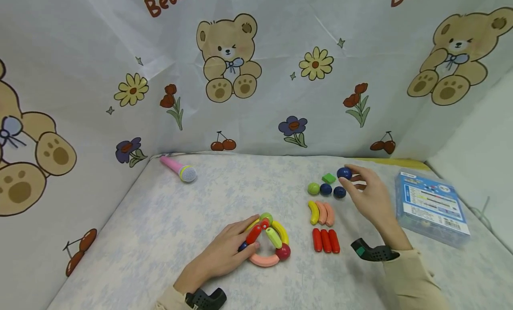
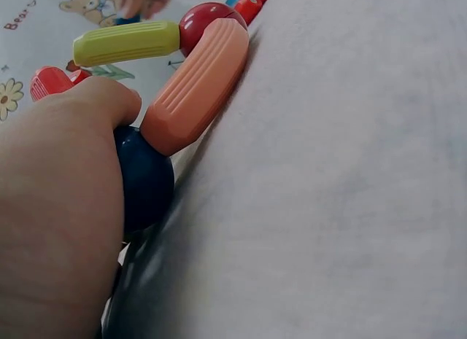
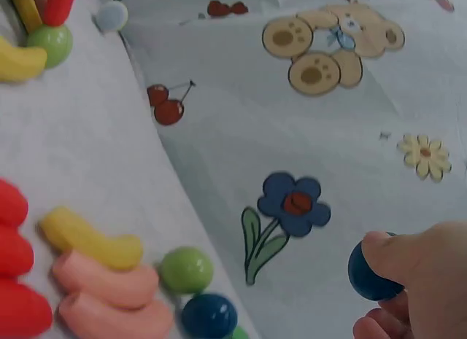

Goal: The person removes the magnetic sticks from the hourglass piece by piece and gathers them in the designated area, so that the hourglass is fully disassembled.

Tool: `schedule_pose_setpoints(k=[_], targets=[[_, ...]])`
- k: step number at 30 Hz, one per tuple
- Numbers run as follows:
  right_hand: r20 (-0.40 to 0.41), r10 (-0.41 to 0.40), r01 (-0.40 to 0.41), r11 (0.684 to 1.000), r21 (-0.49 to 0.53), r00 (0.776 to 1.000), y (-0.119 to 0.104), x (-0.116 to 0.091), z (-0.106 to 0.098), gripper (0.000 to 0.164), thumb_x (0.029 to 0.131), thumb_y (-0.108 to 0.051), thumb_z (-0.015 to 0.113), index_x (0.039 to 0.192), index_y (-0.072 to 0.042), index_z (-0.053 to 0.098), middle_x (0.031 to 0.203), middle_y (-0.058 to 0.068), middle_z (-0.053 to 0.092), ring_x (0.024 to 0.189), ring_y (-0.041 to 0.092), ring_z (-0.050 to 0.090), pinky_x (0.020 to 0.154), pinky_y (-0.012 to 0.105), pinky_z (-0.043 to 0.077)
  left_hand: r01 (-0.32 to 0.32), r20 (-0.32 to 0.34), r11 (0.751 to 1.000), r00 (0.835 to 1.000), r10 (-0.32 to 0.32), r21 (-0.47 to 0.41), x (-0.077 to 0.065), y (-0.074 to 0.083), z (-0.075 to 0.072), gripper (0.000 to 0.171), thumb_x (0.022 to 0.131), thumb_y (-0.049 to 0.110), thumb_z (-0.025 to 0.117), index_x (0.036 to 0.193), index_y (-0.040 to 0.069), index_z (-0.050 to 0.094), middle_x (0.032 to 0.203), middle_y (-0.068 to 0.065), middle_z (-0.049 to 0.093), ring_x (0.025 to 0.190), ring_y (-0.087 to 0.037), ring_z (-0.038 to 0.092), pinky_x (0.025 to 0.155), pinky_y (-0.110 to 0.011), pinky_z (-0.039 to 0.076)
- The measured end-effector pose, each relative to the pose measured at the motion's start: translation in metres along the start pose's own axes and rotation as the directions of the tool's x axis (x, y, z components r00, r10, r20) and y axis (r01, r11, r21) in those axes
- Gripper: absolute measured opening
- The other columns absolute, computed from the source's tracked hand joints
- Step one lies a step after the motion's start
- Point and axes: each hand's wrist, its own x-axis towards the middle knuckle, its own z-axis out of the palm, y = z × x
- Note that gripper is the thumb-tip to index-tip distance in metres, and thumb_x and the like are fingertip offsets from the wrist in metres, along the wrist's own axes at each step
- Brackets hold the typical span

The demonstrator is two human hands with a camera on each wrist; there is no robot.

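My left hand (image 1: 224, 250) holds a toy building structure (image 1: 283, 232) by its left side, with the thumb at a dark blue ball (image 2: 149, 182). Curved yellow and peach rods join balls into a ring; red and light green rods (image 1: 274, 238) lean up to a small red end at the top. At the far right of the table, my right hand (image 1: 370, 194) pinches a blue ball (image 1: 344, 173) between thumb and fingers, raised over loose pieces. Below it sit a green ball (image 1: 314, 188), two blue balls (image 1: 326, 189) and a green block (image 1: 328, 178).
Right of the structure lie a yellow curved rod (image 1: 314, 212), two peach curved rods (image 1: 329, 214) and three red rods (image 1: 326, 240). A clear plastic box (image 1: 433, 207) with a blue label stands at the right. A pink toy microphone (image 1: 178, 169) lies at the back left.
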Motion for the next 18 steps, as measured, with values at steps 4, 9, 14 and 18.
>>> schedule_pose_setpoints(k=[4, 9, 14, 18], targets=[[0.015, 0.142, -0.142, 0.990, 0.009, 0.990, 0.037, 0.002, 0.006, 0.048, 0.106, -0.025, 0.060, 0.146, 0.000, 0.053, 0.135, 0.026, 0.056, 0.117, 0.041, 0.058, 0.088, 0.018, 0.049, 0.003, -0.004, 1.000, 1.000, -0.003, -0.001, 0.000, 0.000, 0.000, 0.064, 0.107, 0.057, 0.044, 0.162, 0.026, 0.034, 0.169, 0.013, 0.025, 0.148, -0.025, 0.039, 0.118, -0.054, 0.036], [0.040, 0.259, -0.259, 0.966, 0.006, 0.965, 0.069, -0.002, 0.018, 0.050, 0.106, -0.025, 0.058, 0.148, 0.001, 0.049, 0.141, 0.029, 0.055, 0.122, 0.044, 0.056, 0.100, 0.056, 0.051, 0.005, -0.008, 1.000, 1.000, -0.005, 0.002, 0.000, -0.002, 0.001, 0.064, 0.106, 0.058, 0.044, 0.162, 0.027, 0.034, 0.168, 0.014, 0.025, 0.149, -0.025, 0.038, 0.119, -0.055, 0.035], [0.052, 0.300, -0.300, 0.954, -0.021, 0.952, 0.088, -0.006, 0.027, 0.051, 0.106, -0.026, 0.057, 0.148, 0.001, 0.049, 0.140, 0.028, 0.056, 0.122, 0.043, 0.058, 0.100, 0.058, 0.050, 0.001, -0.017, 1.000, 1.000, -0.001, -0.002, 0.001, -0.002, 0.001, 0.064, 0.106, 0.059, 0.044, 0.161, 0.028, 0.035, 0.168, 0.014, 0.026, 0.149, -0.024, 0.038, 0.119, -0.054, 0.036], [0.068, 0.291, -0.288, 0.957, -0.044, 0.954, 0.091, -0.008, 0.030, 0.050, 0.105, -0.027, 0.058, 0.147, 0.000, 0.050, 0.136, 0.029, 0.059, 0.120, 0.043, 0.060, 0.098, 0.059, 0.050, -0.004, -0.018, 1.000, 1.000, 0.004, -0.006, 0.001, -0.002, 0.001, 0.064, 0.106, 0.059, 0.044, 0.161, 0.027, 0.037, 0.168, 0.015, 0.026, 0.148, -0.024, 0.038, 0.118, -0.054, 0.036]])
